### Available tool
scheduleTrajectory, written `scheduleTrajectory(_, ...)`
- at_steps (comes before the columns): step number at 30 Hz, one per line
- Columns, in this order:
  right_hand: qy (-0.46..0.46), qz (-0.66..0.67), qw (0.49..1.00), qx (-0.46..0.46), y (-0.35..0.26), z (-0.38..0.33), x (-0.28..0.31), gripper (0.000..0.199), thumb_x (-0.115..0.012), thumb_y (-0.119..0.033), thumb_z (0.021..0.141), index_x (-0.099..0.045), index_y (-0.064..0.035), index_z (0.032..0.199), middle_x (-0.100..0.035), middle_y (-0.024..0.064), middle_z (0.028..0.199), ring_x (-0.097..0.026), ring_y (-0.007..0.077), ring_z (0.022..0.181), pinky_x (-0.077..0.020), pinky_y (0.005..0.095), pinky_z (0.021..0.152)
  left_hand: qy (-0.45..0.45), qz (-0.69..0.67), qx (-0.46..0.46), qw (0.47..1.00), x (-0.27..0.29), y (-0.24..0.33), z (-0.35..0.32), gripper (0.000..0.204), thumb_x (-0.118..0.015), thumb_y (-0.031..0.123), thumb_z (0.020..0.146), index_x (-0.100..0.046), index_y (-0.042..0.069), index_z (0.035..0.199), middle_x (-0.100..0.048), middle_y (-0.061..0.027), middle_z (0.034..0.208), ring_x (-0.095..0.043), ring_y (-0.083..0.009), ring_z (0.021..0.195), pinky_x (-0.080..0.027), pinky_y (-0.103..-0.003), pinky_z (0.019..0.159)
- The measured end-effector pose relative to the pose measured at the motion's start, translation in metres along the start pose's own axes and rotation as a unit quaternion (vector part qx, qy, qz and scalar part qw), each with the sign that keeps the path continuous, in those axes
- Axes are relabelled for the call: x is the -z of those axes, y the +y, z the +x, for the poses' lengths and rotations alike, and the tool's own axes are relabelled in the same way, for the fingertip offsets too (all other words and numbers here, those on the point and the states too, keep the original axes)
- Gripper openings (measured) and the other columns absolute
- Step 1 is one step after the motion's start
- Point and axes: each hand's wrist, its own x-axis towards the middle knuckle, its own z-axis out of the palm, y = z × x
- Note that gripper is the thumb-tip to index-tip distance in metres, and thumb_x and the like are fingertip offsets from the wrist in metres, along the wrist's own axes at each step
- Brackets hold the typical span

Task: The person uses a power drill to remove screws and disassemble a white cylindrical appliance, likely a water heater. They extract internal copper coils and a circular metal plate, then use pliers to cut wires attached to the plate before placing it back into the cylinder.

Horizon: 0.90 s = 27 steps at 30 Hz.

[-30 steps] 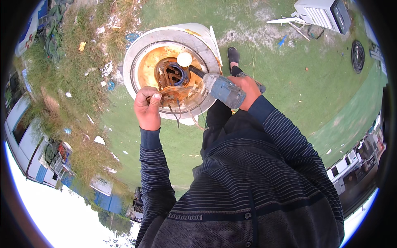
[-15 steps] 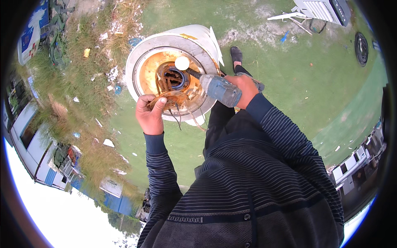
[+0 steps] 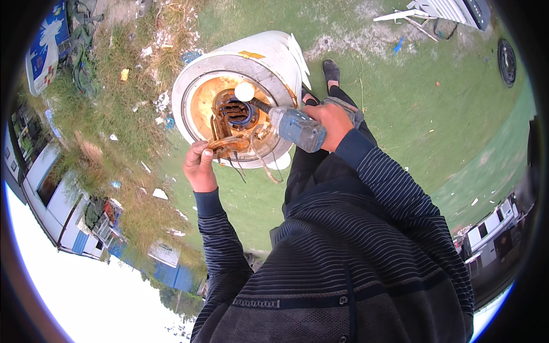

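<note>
A white cylindrical tank (image 3: 265, 44), resembling a water heater, has its round end facing me, with a rust-stained recess (image 3: 201, 108). Between thumb and fingers my left hand (image 3: 200, 170) pinches the edge of a rusty round flange (image 3: 229, 145). Rusty rods run from the flange to the tank's dark central opening (image 3: 239, 114). My right hand (image 3: 335, 127) is closed around the handle of a grey-blue cordless drill (image 3: 298, 129). Its dark nose points at the recess, beside a white round piece (image 3: 244, 91). Whether the nose touches anything, I cannot tell. Thin wires (image 3: 263, 160) hang below the flange.
My shoe (image 3: 330, 71) stands close to the tank's right side. Dry grass with scattered litter (image 3: 163, 102) lies to the left. At the far right are a white slatted appliance part (image 3: 449, 11) and a black coil (image 3: 506, 63) on green ground.
My left hand has drawn the flange a little toward me and left, and more of the rods shows. The drill has shifted slightly left with my right hand.
</note>
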Motion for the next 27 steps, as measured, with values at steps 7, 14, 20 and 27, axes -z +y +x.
scheduleTrajectory(7,0.006,0.029,0.999,0.013,0.001,0.001,0.004,0.029,-0.079,-0.025,0.073,-0.072,-0.0075,0.095,-0.071,0.0184,0.078,-0.069,0.038,0.076,-0.0538,0.047,0.069,0.053,0.09,-0.005,0.995,-0.024,0.009,-0.014,0.02,-0.065,0.018,0.103,-0.063,0.001,0.113,-0.069,-0.0054,0.104,-0.066,-0.0141,0.097,-0.054,-0.03,0.092)
scheduleTrajectory(14,-0.009,0.043,0.999,0.017,0.004,0.005,0.004,0.03,-0.08,-0.026,0.073,-0.071,-0.0067,0.095,-0.071,0.0191,0.079,-0.069,0.0389,0.077,-0.0538,0.0466,0.07,0.223,0.314,0.015,0.923,-0.103,0.033,-0.016,0.083,-0.099,0.034,0.066,-0.048,-0.005,0.118,-0.053,-0.0184,0.114,-0.062,-0.0288,0.101,-0.053,-0.041,0.091)
scheduleTrajectory(20,-0.032,0.063,0.997,0.021,0.001,0.006,0.011,0.029,-0.077,-0.021,0.077,-0.071,-0.0046,0.099,-0.07,0.0223,0.083,-0.067,0.0428,0.079,-0.0522,0.0479,0.07,0.262,0.358,0.029,0.896,-0.107,0.022,-0.012,0.077,-0.095,0.035,0.071,-0.045,-0.004,0.113,-0.045,-0.0224,0.119,-0.048,-0.0353,0.112,-0.045,-0.048,0.097)
scheduleTrajectory(27,-0.054,0.043,0.997,0.043,0.001,0.007,0.023,0.038,-0.078,-0.02,0.077,-0.068,-0.004,0.11,-0.071,0.022,0.088,-0.068,0.0425,0.084,-0.0526,0.0472,0.075,0.307,0.342,-0.011,0.888,-0.116,0.019,-0.013,0.072,-0.092,0.026,0.075,-0.046,-0.008,0.118,-0.045,-0.0196,0.119,-0.056,-0.0262,0.103,-0.05,-0.041,0.093)
